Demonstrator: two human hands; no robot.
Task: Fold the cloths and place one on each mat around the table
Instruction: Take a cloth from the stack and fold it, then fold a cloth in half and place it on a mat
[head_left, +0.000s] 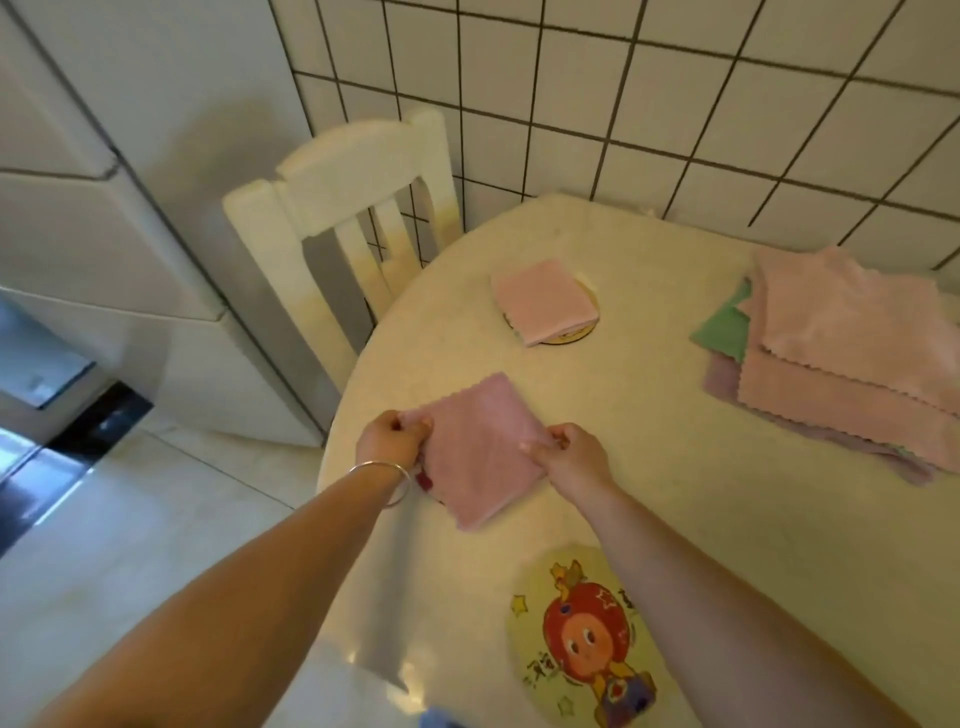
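Observation:
A folded pink cloth (480, 449) lies near the left edge of the round table (675, 499), covering a mat of which only a dark red bit (425, 480) shows. My left hand (392, 436) pinches its left corner and my right hand (569, 454) pinches its right corner. Farther back, another folded pink cloth (543, 301) rests on a round yellow mat (571, 335). A round mat with a cartoon figure (587, 639) lies bare at the near edge. A pile of unfolded pink, green and purple cloths (841, 353) sits at the right.
A white wooden chair (332, 208) stands at the table's far left, against a white tiled wall (623, 104). White cabinets (104, 182) and pale floor tiles (130, 519) are to the left.

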